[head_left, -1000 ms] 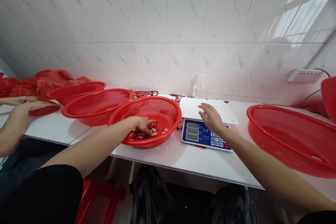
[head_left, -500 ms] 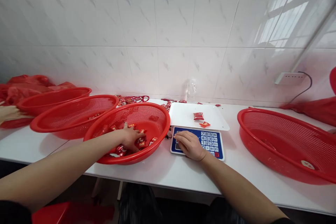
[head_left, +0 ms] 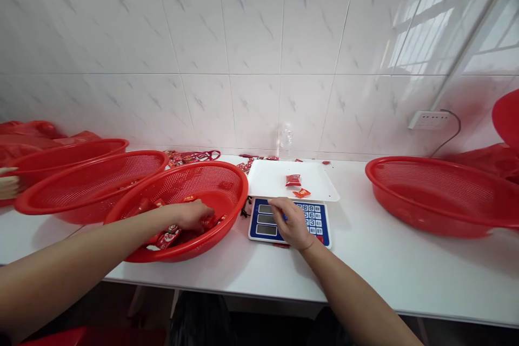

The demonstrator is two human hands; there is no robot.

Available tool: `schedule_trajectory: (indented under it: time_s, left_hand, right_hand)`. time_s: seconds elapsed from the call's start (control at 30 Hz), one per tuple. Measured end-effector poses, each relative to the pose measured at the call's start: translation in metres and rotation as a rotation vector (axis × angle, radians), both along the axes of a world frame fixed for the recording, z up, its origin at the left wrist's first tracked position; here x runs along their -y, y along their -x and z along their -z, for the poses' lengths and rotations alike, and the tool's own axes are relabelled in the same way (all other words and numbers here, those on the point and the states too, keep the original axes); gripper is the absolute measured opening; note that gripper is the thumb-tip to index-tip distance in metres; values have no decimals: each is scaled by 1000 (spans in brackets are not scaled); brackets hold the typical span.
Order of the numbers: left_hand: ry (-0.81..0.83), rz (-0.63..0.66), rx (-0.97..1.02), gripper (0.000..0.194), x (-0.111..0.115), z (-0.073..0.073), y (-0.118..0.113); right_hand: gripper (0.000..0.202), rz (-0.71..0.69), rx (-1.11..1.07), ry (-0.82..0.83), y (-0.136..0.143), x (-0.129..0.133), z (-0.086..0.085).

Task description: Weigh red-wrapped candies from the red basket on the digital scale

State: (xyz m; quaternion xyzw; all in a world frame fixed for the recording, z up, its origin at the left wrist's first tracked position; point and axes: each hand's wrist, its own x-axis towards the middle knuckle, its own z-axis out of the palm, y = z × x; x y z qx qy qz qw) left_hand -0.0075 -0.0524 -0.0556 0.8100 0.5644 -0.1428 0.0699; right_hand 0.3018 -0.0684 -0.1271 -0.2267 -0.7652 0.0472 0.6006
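My left hand (head_left: 195, 215) is inside the nearest red plastic basket (head_left: 239, 189), fingers curled down over small shiny red packets (head_left: 168, 238); its fingertips are partly hidden. Over the blue keypad of a digital scale (head_left: 265, 220) hovers my right hand (head_left: 290, 221), loosely bent, with a gap between thumb and fingers and nothing visible in it. On the scale's white tray (head_left: 263, 178) lie a puffed red packet (head_left: 293, 180) and a smaller flat orange-red packet (head_left: 301, 193).
Two more red baskets (head_left: 93, 173) stand to the left, where another person's hand (head_left: 8, 184) touches the farther one. A large red basket (head_left: 425, 200) sits at right. Along the wall are loose red wrappers (head_left: 182, 158), a clear bottle (head_left: 286, 140) and a socket strip (head_left: 432, 119).
The view has swung a little to the right. My left fingers have drawn together among the packets. My right hand has risen, uncovering the scale's displays. The right basket has shifted towards the wall.
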Motion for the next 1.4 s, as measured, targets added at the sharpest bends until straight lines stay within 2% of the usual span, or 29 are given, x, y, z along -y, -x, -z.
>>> schedule_trajectory:
  time_s: [0.1, 0.2, 0.33, 0.5, 0.6, 0.7, 0.77, 0.9, 1.1, 1.23, 1.4]
  left_hand:
    - [53, 16, 26, 18, -2, -1, 0]
    - [59, -4, 119, 12, -4, -11, 0]
    - [-23, -26, 202, 10, -11, -33, 0]
    - [-171, -46, 286, 16, -28, -61, -2]
    - [-241, -98, 353, 20, -34, -78, -18]
    - [-282, -112, 472, 18, -35, -93, -47]
    - [-299, -97, 581, 16, -37, -98, -70]
    - [-327, 4, 779, 14, -51, -91, -114]
    - [-330, 180, 765, 17, -80, -59, -165]
    - [-325, 247, 690, 20, -93, -42, -182]
    - [-254, 282, 632, 19, -108, -29, -187]
  right_hand:
    - [21, 48, -106, 81, -7, -5, -3]
    - [20, 86, -250, 189, -16, -11, -5]
    - [21, 97, -354, 276, -23, -15, -9]
    - [21, 90, -354, 289, -25, -16, -9]
    - [22, 93, -352, 293, -25, -17, -7]
    - [22, 97, -354, 298, -25, -18, -5]
    - [23, 97, -356, 301, -25, -18, -5]
    - [23, 98, -365, 300, -25, -19, -4]
    - [23, 124, -416, 298, -29, -22, -6]
    - [22, 138, -444, 304, -32, -19, -10]
    - [20, 191, -428, 287, -37, -15, -13]
